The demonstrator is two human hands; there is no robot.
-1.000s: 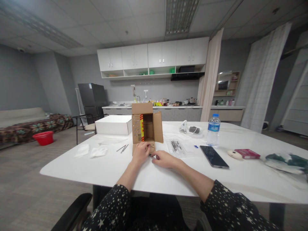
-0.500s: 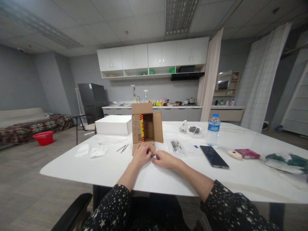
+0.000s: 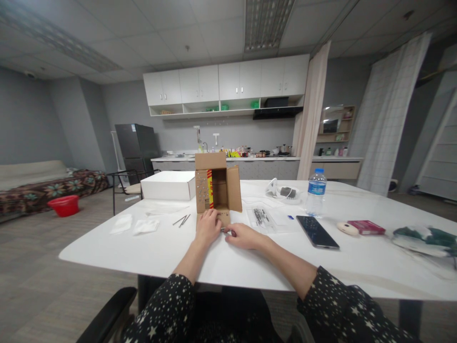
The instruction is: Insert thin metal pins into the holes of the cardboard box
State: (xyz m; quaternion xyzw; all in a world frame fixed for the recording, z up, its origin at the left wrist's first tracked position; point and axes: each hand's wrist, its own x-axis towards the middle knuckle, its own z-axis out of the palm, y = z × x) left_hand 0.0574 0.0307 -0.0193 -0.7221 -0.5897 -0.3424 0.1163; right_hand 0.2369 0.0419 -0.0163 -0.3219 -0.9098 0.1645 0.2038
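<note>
A brown cardboard box (image 3: 200, 188) stands on the table with its front open, a red-and-yellow strip along the left of the opening. Its lower front flap (image 3: 224, 219) lies toward me. My left hand (image 3: 207, 227) rests on that flap, fingers stretched forward and lying flat. Just to its right, my right hand (image 3: 246, 237) is closed around a slim metal tool (image 3: 223, 229); only its thin tip shows, pointing left at the flap's near edge. The tool's exact kind is hidden by my fingers.
Thin metal rods (image 3: 183, 220), folded white tissues (image 3: 146, 226) and a white box (image 3: 167, 185) lie left. On the right are a clear case of slim tools (image 3: 262, 218), a phone (image 3: 317, 232), a water bottle (image 3: 316, 193), a white corded device (image 3: 285, 193) and a dark red box (image 3: 366, 227).
My left hand has shifted slightly left and forward, and its fingers have straightened on the flap. The metal tip by my right hand shows more now. The right hand has barely moved.
</note>
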